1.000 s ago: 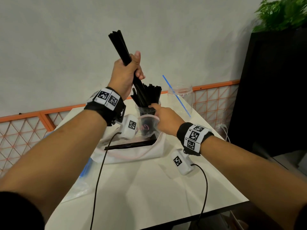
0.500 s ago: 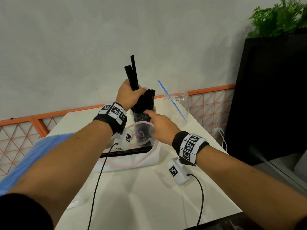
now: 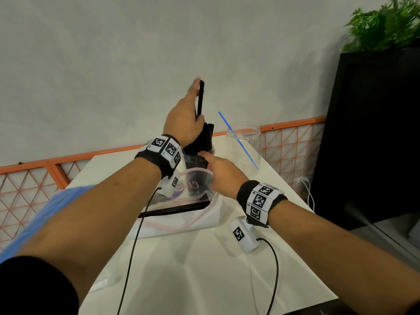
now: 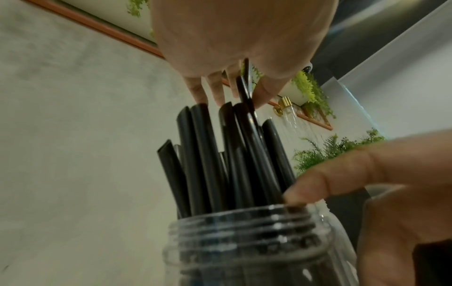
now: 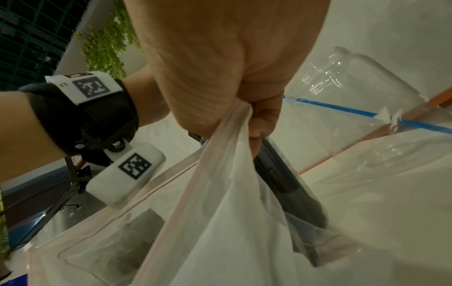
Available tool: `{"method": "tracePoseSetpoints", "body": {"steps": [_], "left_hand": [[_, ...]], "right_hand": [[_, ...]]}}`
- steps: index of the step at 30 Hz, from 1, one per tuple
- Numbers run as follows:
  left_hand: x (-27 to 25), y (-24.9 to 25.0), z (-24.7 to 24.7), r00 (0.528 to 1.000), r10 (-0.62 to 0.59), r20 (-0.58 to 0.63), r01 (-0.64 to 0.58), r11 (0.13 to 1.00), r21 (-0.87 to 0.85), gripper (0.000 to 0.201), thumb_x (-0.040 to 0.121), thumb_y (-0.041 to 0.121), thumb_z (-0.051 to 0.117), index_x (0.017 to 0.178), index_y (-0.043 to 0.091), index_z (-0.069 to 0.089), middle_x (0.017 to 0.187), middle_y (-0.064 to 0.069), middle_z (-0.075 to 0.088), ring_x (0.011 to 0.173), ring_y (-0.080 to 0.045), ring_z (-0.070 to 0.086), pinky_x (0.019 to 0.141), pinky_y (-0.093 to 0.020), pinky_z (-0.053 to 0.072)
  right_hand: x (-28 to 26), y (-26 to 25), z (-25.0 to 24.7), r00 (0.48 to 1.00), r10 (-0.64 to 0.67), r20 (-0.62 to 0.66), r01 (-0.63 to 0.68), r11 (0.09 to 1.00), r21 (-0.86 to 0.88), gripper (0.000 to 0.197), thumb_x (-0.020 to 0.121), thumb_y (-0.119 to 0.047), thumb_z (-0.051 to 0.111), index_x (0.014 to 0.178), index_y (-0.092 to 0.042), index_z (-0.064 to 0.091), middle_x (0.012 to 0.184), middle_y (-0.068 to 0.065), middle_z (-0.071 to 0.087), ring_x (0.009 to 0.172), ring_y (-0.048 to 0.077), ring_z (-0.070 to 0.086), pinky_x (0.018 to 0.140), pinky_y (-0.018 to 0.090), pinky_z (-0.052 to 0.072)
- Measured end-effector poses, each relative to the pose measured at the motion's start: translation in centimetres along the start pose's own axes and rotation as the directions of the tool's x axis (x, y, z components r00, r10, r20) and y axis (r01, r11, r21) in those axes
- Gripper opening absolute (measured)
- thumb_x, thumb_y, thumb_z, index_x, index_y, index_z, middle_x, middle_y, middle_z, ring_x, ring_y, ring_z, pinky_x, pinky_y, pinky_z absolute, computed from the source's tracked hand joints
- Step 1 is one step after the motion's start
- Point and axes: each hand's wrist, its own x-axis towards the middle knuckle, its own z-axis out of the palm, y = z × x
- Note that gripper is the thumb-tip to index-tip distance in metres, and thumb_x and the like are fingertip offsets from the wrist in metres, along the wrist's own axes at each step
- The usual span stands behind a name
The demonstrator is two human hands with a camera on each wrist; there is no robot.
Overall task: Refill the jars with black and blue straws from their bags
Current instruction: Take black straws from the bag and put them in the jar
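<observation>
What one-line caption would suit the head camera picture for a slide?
Left hand guides black straws into a clear jar while the right hand grips their bag.

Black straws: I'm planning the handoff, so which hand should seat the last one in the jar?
Left. The left hand already holds the raised straw upright over the jar, while the right hand pinches the bag beside it.
</observation>
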Motion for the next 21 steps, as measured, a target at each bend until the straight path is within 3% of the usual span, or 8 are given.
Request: {"method": "tracePoseSetpoints", "body": {"steps": [3,6,8,10,15,17,19,21], "left_hand": [[0.4,0.0,-0.4,0.996,-0.03,-0.085,0.027,0.999,-0.027,0.093,0.073,0.008,0.053,0.153,0.036,0.016,0.126,0.008,0.063,0.088,-0.019,0.062,0.077,-0.032,0.049],[0.4,-0.5,-0.5,0.997,-0.027,-0.071,0.036,0.992,0.123,0.056,0.081,0.014,0.057,0.136,0.024,0.051,0.112,0.004,0.067,0.1,-0.022,0.062,0.085,-0.034,0.049],[-0.4,-0.9,0.2,1.0,-0.006,-0.005,0.007,0.972,0.235,0.032,0.091,0.028,0.055,0.121,0.019,0.063,0.12,0.001,0.064,0.107,-0.024,0.06,0.089,-0.037,0.047],[-1.7,-1.4,1.0,0.992,-0.017,0.126,-0.021,0.955,0.295,0.038,0.1,0.039,0.041,0.116,0.015,0.065,0.125,-0.004,0.063,0.111,-0.027,0.058,0.089,-0.039,0.046],[-2.8,-0.9,0.0,0.98,-0.032,0.197,-0.033,0.947,0.32,0.045,0.104,0.04,0.034,0.137,0.014,0.052,0.142,-0.009,0.051,0.132,-0.027,0.044,0.107,-0.045,0.036],[-3.1,0.3,-1.2,0.999,0.01,0.034,-0.018,0.972,0.235,0.038,0.096,0.038,0.049,0.127,0.017,0.059,0.128,-0.006,0.057,0.12,-0.025,0.052,0.099,-0.042,0.042],[-4.1,2.0,-2.4,0.995,-0.047,-0.086,0.049,0.998,0.027,0.017,0.082,0.032,0.056,0.093,0.024,0.067,0.091,0.006,0.066,0.087,-0.015,0.061,0.077,-0.034,0.05],[-5.5,2.9,-3.3,0.982,-0.154,0.112,0.168,0.977,-0.133,0.009,0.075,0.022,0.06,0.069,0.025,0.065,0.062,0.012,0.064,0.062,-0.006,0.06,0.062,-0.026,0.049]], "right_hand": [[0.1,0.1,0.0,1.0,-0.005,0.004,0.005,1.0,-0.003,0.082,0.077,0.002,0.061,0.146,-0.024,0.027,0.11,0.013,0.062,0.097,0.03,0.061,0.086,0.042,0.053],[0.2,0.2,0.1,1.0,-0.005,0.009,0.005,1.0,0.003,0.082,0.077,0.001,0.061,0.146,-0.025,0.027,0.112,0.013,0.062,0.098,0.029,0.06,0.087,0.041,0.052],[0.2,0.2,0.1,1.0,-0.01,0.009,0.01,1.0,0.011,0.08,0.077,0.001,0.06,0.146,-0.024,0.028,0.111,0.013,0.062,0.098,0.029,0.06,0.087,0.04,0.052],[0.3,0.3,0.0,1.0,-0.021,0.002,0.021,0.999,0.035,0.077,0.077,0.002,0.059,0.145,-0.023,0.031,0.106,0.013,0.064,0.095,0.029,0.061,0.085,0.04,0.052],[-0.5,0.5,0.3,0.995,-0.048,-0.087,0.057,0.994,0.094,0.067,0.071,-0.002,0.064,0.131,-0.018,0.038,0.11,0.008,0.053,0.081,0.027,0.058,0.068,0.038,0.051],[-1.1,0.6,0.5,0.986,-0.095,-0.134,0.107,0.991,0.085,0.054,0.068,-0.002,0.067,0.113,-0.018,0.043,0.111,0.003,0.042,0.073,0.024,0.054,0.059,0.036,0.046],[-1.9,0.7,0.6,0.979,-0.156,-0.133,0.165,0.984,0.062,0.041,0.067,0.001,0.066,0.098,-0.017,0.048,0.11,0.001,0.038,0.078,0.023,0.052,0.062,0.037,0.049],[-2.5,0.7,0.6,0.975,-0.195,-0.107,0.201,0.978,0.052,0.026,0.068,0.003,0.063,0.087,-0.013,0.056,0.111,0.003,0.04,0.084,0.022,0.051,0.067,0.033,0.049]]}}
